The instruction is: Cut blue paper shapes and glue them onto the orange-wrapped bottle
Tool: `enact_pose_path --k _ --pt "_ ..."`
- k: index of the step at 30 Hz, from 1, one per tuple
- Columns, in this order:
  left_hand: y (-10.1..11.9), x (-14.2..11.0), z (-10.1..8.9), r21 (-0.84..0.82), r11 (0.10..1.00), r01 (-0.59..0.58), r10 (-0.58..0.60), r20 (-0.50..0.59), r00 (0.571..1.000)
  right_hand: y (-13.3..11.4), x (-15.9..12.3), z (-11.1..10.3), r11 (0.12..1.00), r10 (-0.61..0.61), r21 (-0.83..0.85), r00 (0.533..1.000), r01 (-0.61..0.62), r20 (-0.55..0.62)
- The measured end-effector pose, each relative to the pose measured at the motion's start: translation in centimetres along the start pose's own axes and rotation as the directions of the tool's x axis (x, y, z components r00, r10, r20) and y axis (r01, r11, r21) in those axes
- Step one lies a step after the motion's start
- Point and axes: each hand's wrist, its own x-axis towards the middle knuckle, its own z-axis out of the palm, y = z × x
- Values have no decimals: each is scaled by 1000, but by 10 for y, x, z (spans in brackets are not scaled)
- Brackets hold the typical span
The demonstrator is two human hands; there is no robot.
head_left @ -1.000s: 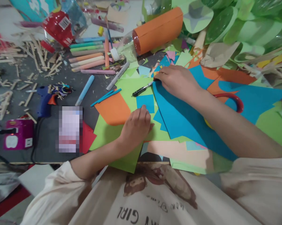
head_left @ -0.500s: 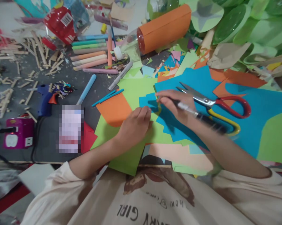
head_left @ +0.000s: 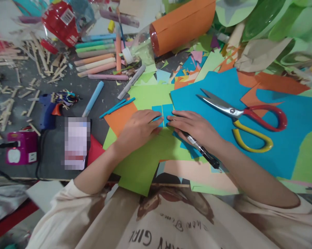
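My left hand point(head_left: 139, 128) presses its fingers on a small blue paper square point(head_left: 163, 110) that lies on a light green sheet point(head_left: 150, 97). My right hand point(head_left: 194, 126) rests beside it with fingertips on the same square, and a black pen point(head_left: 201, 149) is tucked in that hand, pointing back toward my wrist. Red and yellow handled scissors point(head_left: 239, 114) lie open on a large blue sheet point(head_left: 223, 138) just right of my right hand.
An orange paper piece point(head_left: 119, 119) lies left of my hands. A blue glue gun point(head_left: 48, 110), a pink power box point(head_left: 20, 147), chalk sticks point(head_left: 96, 64), wooden stick scraps point(head_left: 5, 86) and an orange paper-wrapped bottle point(head_left: 181, 26) crowd the table's left and far side.
My right hand picked the pen up from the far papers and brought it back to the blue square. The scissors it covered are now uncovered. My left hand slid up onto the square.
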Motion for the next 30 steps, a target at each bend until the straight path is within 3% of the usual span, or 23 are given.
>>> enact_pose_path --k 6,16,19,23,30 --pt "1 1 -3 40 999 -11 9 50 999 3 -3 3 998 -54 -34 998 53 -30" --pt "1 0 2 0 1000 -1 1 13 1000 0 1 0 998 -65 -17 996 64 -54" --pt "2 0 2 -2 1000 9 -9 25 1000 -1 2 -2 999 -32 0 999 32 -9" --pt "3 1 1 20 1000 -14 15 -26 1000 -3 2 -3 1000 -4 -5 999 4 42" --pt "4 3 -2 56 998 -41 45 -71 996 -2 1 -2 998 -55 -8 998 55 -10"
